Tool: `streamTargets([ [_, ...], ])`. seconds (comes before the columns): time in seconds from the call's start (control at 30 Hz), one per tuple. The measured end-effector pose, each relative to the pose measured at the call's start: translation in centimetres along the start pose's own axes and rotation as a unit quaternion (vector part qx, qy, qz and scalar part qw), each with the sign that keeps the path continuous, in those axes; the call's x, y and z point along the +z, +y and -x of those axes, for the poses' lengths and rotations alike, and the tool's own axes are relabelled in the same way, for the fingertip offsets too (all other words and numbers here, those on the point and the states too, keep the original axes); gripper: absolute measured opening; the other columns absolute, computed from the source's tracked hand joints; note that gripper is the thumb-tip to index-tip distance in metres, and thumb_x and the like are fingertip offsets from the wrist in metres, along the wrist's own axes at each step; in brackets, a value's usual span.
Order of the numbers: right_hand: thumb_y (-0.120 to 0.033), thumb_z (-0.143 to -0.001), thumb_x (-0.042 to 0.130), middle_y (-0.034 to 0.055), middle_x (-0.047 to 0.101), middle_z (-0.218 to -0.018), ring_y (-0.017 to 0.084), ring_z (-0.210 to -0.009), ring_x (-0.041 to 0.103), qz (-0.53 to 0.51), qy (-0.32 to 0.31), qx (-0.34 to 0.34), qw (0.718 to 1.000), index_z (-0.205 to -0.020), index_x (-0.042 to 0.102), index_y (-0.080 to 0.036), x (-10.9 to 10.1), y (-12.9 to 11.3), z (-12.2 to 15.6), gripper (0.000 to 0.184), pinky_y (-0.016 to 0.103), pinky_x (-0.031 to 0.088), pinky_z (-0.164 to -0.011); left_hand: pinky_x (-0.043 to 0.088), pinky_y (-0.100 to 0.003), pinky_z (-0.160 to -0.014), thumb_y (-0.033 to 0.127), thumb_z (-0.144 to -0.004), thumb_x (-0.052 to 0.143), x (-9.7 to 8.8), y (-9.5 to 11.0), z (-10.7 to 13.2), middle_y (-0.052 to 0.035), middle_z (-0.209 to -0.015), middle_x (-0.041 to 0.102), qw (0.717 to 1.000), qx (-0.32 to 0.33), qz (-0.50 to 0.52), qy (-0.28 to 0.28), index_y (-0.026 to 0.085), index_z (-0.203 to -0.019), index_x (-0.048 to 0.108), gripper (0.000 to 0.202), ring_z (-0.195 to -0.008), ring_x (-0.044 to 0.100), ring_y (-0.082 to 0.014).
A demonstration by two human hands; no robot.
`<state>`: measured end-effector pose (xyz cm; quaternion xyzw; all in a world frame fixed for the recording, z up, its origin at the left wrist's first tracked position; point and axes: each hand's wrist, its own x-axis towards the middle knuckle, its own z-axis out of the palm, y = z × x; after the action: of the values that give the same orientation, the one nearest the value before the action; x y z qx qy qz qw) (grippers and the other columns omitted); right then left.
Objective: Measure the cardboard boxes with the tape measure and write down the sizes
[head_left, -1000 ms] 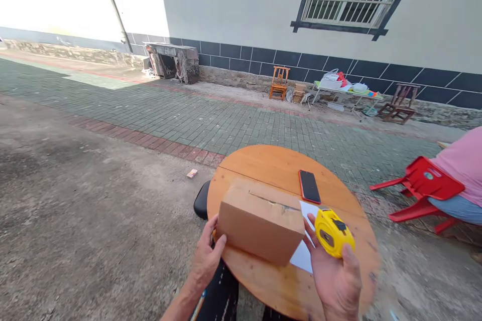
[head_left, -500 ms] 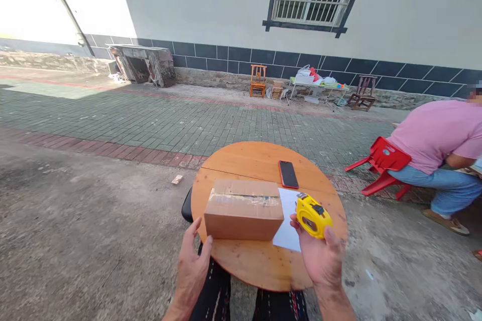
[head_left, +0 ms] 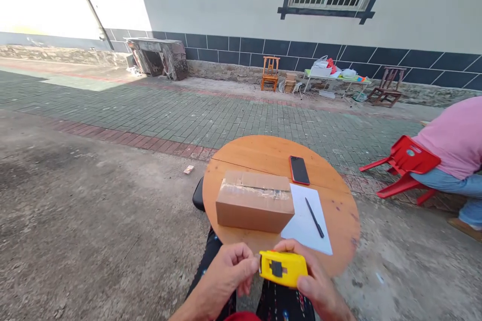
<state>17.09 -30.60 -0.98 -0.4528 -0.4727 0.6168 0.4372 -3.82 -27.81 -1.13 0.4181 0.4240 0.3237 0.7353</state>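
Note:
My right hand (head_left: 314, 286) is wrapped round a yellow tape measure (head_left: 282, 268), held over the near edge of a round wooden table (head_left: 263, 155). My left hand (head_left: 229, 271) pinches at the tape measure's left end, fingers curled. Just beyond my hands a taped cardboard box (head_left: 255, 201) lies on the table. To its right is a white sheet of paper (head_left: 301, 225) with a black pen (head_left: 314, 217) on it. A red phone (head_left: 299, 170) lies farther back.
A person in a pink top (head_left: 454, 138) sits on a tipped red plastic chair (head_left: 404, 163) at the right. Small wooden chairs (head_left: 270, 73) and a cluttered low table (head_left: 335, 77) stand along the far wall. A dark stool (head_left: 199, 195) sits under the table's left side.
My right hand brought the tape measure from beside the box down to the near table edge. My left hand left the box and closed on the tape measure's end. The pen is now uncovered.

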Motion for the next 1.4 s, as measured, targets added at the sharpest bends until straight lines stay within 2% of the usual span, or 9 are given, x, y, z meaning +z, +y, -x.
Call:
streamTargets([
  [0.13, -0.077, -0.063, 0.065, 0.0050, 0.070, -0.091, 0.022, -0.077, 0.061, 0.021, 0.007, 0.004, 1.000, -0.106, 0.064, -0.022, -1.0, -0.2, -0.2, 0.070, 0.030, 0.046, -0.068, 0.026, -0.018, -0.040, 0.058, -0.066, 0.077, -0.5, 0.4, 0.1, 0.0024, -0.048, 0.055, 0.999, -0.001, 0.032, -0.004, 0.018, -0.066, 0.053, 0.047, -0.038, 0.039, -0.0053],
  [0.37, -0.076, -0.070, 0.062, 0.0077, 0.066, -0.102, 0.024, -0.087, 0.062, 0.040, -0.077, -0.017, 0.996, -0.110, 0.062, -0.023, -1.5, -0.7, -1.2, 0.067, 0.031, 0.048, -0.075, 0.026, -0.017, -0.039, 0.056, -0.068, 0.079, -0.4, 1.4, 0.1, 0.0036, -0.048, 0.054, 0.999, 0.002, 0.034, -0.021, 0.018, -0.069, 0.051, 0.047, -0.039, 0.039, -0.0051],
  [0.53, -0.077, -0.049, 0.080, 0.0073, 0.064, -0.117, 0.028, -0.102, 0.061, 0.051, -0.108, 0.009, 0.993, -0.126, 0.056, -0.027, -0.5, -0.6, -1.2, 0.095, 0.034, 0.048, -0.087, 0.027, -0.018, -0.039, 0.055, -0.068, 0.077, -0.5, 1.4, 0.0, 0.0033, -0.049, 0.054, 0.999, -0.012, 0.028, -0.014, 0.018, -0.070, 0.052, 0.044, -0.039, 0.042, -0.0060],
  [0.67, -0.061, -0.063, 0.082, 0.0055, 0.067, -0.107, 0.025, -0.094, 0.063, 0.091, -0.010, -0.022, 0.996, -0.107, 0.067, -0.026, 0.1, -0.8, -1.0, 0.058, 0.030, 0.051, -0.077, 0.030, -0.019, -0.042, 0.048, -0.067, 0.072, -0.9, 2.1, 0.1, 0.0026, -0.050, 0.055, 1.000, -0.015, 0.000, -0.004, 0.018, -0.068, 0.052, 0.036, -0.041, 0.044, -0.0068],
  [0.77, -0.055, -0.060, 0.086, 0.0046, 0.070, -0.105, 0.025, -0.090, 0.065, 0.091, 0.090, -0.037, 0.991, -0.105, 0.070, -0.027, -1.0, -1.5, -1.2, 0.055, 0.030, 0.053, -0.075, 0.032, -0.020, -0.045, 0.040, -0.065, 0.067, -2.5, 4.3, -0.2, 0.0027, -0.049, 0.054, 0.998, 0.011, -0.036, 0.041, 0.019, -0.065, 0.052, 0.026, -0.043, 0.045, -0.0080],
  [0.87, -0.048, -0.061, 0.087, 0.0048, 0.072, -0.098, 0.025, -0.085, 0.066, 0.096, 0.162, -0.049, 0.981, -0.105, 0.071, -0.026, -3.4, -2.8, -2.3, 0.052, 0.032, 0.055, -0.073, 0.036, -0.021, -0.049, 0.039, -0.065, 0.062, -5.6, 7.9, -1.2, 0.0028, -0.052, 0.053, 0.984, 0.090, -0.103, 0.117, 0.018, -0.061, 0.053, 0.024, -0.048, 0.047, -0.0086],
  [0.97, -0.043, -0.062, 0.088, 0.0047, 0.073, -0.094, 0.024, -0.083, 0.066, 0.083, 0.176, -0.071, 0.978, -0.101, 0.072, -0.025, -5.3, -4.5, -4.5, 0.046, 0.031, 0.056, -0.071, 0.034, -0.022, -0.049, 0.045, -0.066, 0.061, -8.6, 11.3, -3.2, 0.0028, -0.054, 0.052, 0.962, 0.124, -0.174, 0.172, 0.019, -0.058, 0.051, 0.030, -0.050, 0.046, -0.0089],
  [1.07, -0.041, -0.062, 0.089, 0.0040, 0.074, -0.098, 0.023, -0.089, 0.067, 0.059, 0.193, -0.100, 0.974, -0.103, 0.072, -0.025, -5.7, -6.1, -6.9, 0.047, 0.030, 0.056, -0.075, 0.033, -0.022, -0.048, 0.050, -0.065, 0.062, -10.3, 13.3, -5.6, 0.0019, -0.054, 0.053, 0.955, 0.114, -0.209, 0.179, 0.018, -0.057, 0.052, 0.034, -0.050, 0.047, -0.0098],
  [1.4, -0.043, -0.063, 0.088, 0.0002, 0.073, -0.089, 0.020, -0.085, 0.066, 0.041, 0.241, -0.119, 0.962, -0.096, 0.072, -0.025, -5.7, -6.6, -10.1, 0.041, 0.027, 0.055, -0.070, 0.032, -0.022, -0.044, 0.044, -0.065, 0.061, -10.4, 14.1, -9.0, 0.0015, -0.055, 0.055, 0.941, 0.024, -0.301, 0.151, 0.019, -0.056, 0.051, 0.028, -0.047, 0.048, -0.0102],
])
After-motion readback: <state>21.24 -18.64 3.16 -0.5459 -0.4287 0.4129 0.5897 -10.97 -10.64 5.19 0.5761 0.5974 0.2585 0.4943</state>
